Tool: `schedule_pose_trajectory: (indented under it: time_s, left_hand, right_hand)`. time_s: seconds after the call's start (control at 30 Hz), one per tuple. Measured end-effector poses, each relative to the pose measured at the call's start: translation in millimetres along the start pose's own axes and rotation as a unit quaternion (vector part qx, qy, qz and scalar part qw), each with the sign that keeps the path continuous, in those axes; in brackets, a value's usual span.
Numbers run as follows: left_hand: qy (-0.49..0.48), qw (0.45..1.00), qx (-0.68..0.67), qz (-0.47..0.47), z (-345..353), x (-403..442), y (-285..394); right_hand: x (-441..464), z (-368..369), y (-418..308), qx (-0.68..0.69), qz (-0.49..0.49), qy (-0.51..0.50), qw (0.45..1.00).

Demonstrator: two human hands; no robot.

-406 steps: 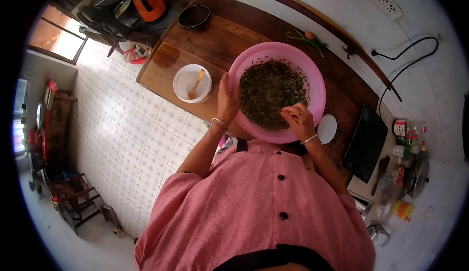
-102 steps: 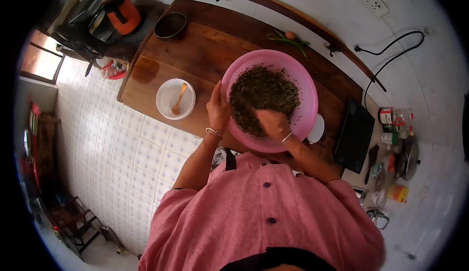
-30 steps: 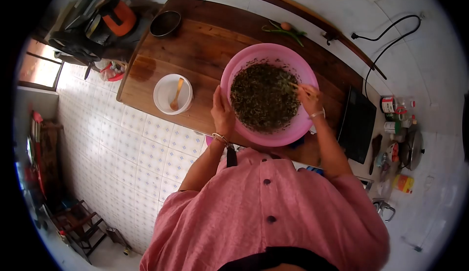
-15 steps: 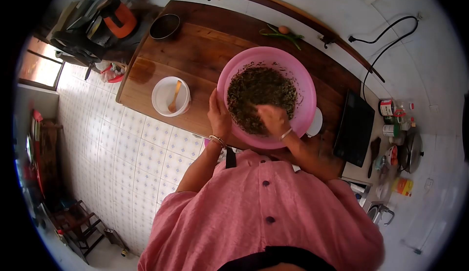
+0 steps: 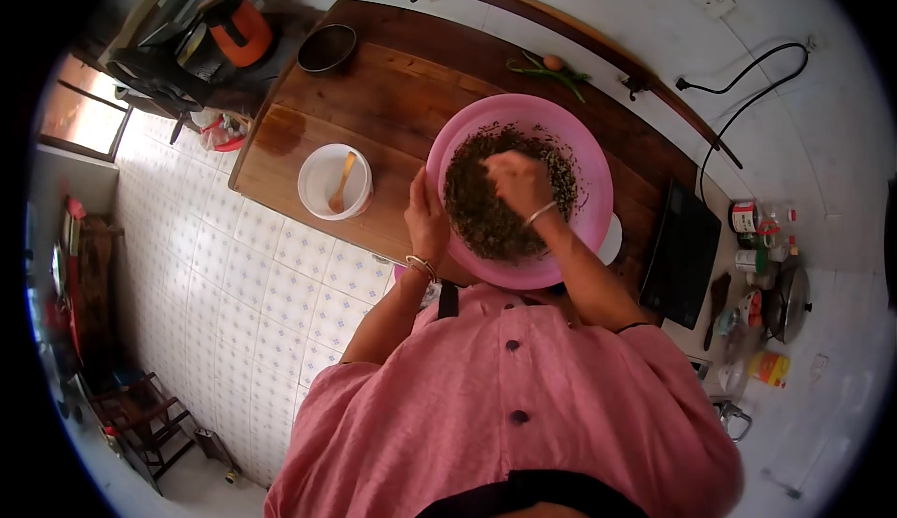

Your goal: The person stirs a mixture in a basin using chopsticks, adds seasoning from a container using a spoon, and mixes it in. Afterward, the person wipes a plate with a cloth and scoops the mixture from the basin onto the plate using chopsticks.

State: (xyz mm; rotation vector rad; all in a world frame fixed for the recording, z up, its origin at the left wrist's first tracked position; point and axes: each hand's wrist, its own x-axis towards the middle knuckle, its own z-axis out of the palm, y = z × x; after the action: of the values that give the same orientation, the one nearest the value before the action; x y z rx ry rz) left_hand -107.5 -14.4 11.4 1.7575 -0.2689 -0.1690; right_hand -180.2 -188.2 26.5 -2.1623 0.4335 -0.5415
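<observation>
A large pink basin (image 5: 594, 182) stands on the wooden table, with dark chopped greens (image 5: 486, 224) spread over its bottom. My left hand (image 5: 427, 222) grips the basin's left rim, fingers along the outside. Over the upper middle of the greens is my right hand (image 5: 517, 182), its fingers curled and blurred by motion; whatever they hold is hidden. To the left is a white tub (image 5: 314, 182) with a wooden spoon (image 5: 343, 182) in it. A white lid (image 5: 612, 241) shows partly behind the basin's right edge.
The wooden table (image 5: 392, 88) bears a dark bowl (image 5: 327, 49) at its far left, and green peppers (image 5: 551, 73) with an egg (image 5: 553, 62) near the wall. A black flat panel (image 5: 682, 256), jars (image 5: 745, 217) and a pan lid (image 5: 794, 305) are at the right. An orange kettle (image 5: 240, 32) stands upper left.
Since half a second ago, my right hand has moved up within the basin, from the lower greens to the upper middle. My left hand stays on the rim. The view has shifted slightly.
</observation>
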Motion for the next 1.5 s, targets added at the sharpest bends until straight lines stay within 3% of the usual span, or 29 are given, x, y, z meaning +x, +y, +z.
schedule_pose_trajectory:
  time_s: [0.1,0.13,0.2,0.27,0.37,0.4,0.47,0.5,0.63,0.83,0.9,0.97,1.07,1.13,1.17,1.23,1.33,1.37,1.5]
  left_hand:
    - [-0.006,0.999,0.013,-0.034,1,0,-1]
    - [0.002,1.000,0.008,-0.018,2,0,-1]
    - [0.014,1.000,0.003,-0.005,3,0,-2]
    - [0.010,1.000,0.000,0.017,1,-1,-4]
    - [-0.002,1.000,0.018,-0.005,-1,-1,5]
    - [-0.006,1.000,0.019,-0.004,0,-1,4]
    - [-0.002,1.000,0.016,-0.002,1,0,-3]
    - [-0.002,1.000,0.017,-0.001,1,0,-4]
    - [0.002,1.000,0.026,0.009,1,0,-3]
    - [-0.013,0.999,0.030,-0.012,0,0,3]
    - [-0.017,0.999,0.031,-0.015,0,0,2]
    - [0.002,0.997,0.057,0.043,2,1,-2]
    - [0.005,0.997,0.069,0.044,2,0,2]
    - [-0.004,0.998,0.053,0.038,2,0,4]
    - [0.000,0.998,0.055,0.039,2,0,2]
    - [-0.012,0.999,0.052,-0.001,2,-2,10]
    - [-0.002,0.997,0.065,0.049,3,0,0]
    - [-0.023,0.999,0.044,0.000,2,-1,0]
    - [-0.018,0.999,0.049,-0.003,5,1,10]
  right_hand:
    - [-52,-4,-31,-0.037,-0.159,-0.103,0.981]
    - [-73,-15,-40,0.055,-0.065,-0.124,0.989]
    - [-85,-40,-23,0.079,-0.034,-0.126,0.988]
    - [-78,-66,6,0.000,-0.055,-0.099,0.994]
    - [-53,-98,23,0.002,0.085,-0.040,0.996]
    - [-50,-104,22,0.002,0.087,-0.037,0.996]
    - [-47,-113,20,0.056,0.201,0.024,0.978]
    - [-49,-119,9,0.152,0.226,0.040,0.961]
    - [-57,-142,-3,0.209,0.225,0.113,0.945]
    - [-65,-159,-16,0.351,0.227,0.234,0.878]
    - [-63,-166,-25,0.443,0.213,0.273,0.827]
    - [-57,-172,-36,0.483,0.197,0.282,0.805]
    - [-45,-184,-75,0.540,0.185,0.300,0.764]
    - [-36,-196,-97,0.689,0.139,0.239,0.670]
    - [-33,-202,-101,0.705,0.049,0.125,0.697]
    - [-23,-210,-130,0.730,0.011,0.085,0.679]
    - [-8,-217,-165,0.769,-0.058,-0.011,0.636]
    - [-5,-219,-172,0.785,-0.085,-0.064,0.610]
    - [6,-215,-185,0.804,-0.109,-0.109,0.574]
